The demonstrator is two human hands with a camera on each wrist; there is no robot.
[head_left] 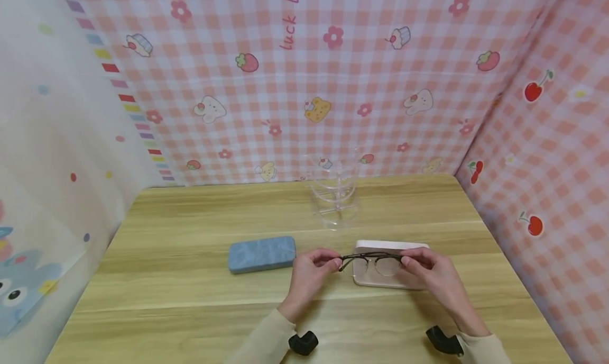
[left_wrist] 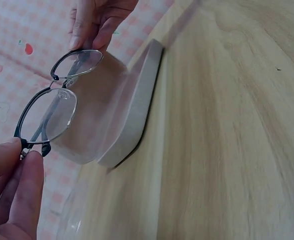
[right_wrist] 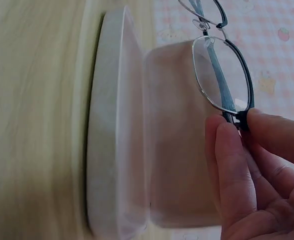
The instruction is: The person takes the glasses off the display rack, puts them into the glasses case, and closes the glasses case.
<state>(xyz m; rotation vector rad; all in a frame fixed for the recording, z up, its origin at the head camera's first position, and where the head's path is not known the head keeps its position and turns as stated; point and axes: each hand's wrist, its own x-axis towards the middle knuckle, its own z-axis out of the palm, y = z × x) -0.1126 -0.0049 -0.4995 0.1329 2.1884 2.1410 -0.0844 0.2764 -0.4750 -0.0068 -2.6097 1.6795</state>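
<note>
A pair of eyeglasses with dark upper rims and folded temples is held level between both hands. My left hand pinches one end of the frame at the hinge, thumb against fingers. At the other hinge, my right hand pinches the frame the same way. Below and behind the glasses lies an opened glasses case, its pinkish inside showing in both wrist views. In the right wrist view its pale outer wall rests on the table, with the lid standing up behind.
A blue glasses case, closed, lies left of my left hand on the wooden table. Farther back stands a clear plastic stand. Checked cloth hangs behind the table, and more cloth hangs at both sides.
</note>
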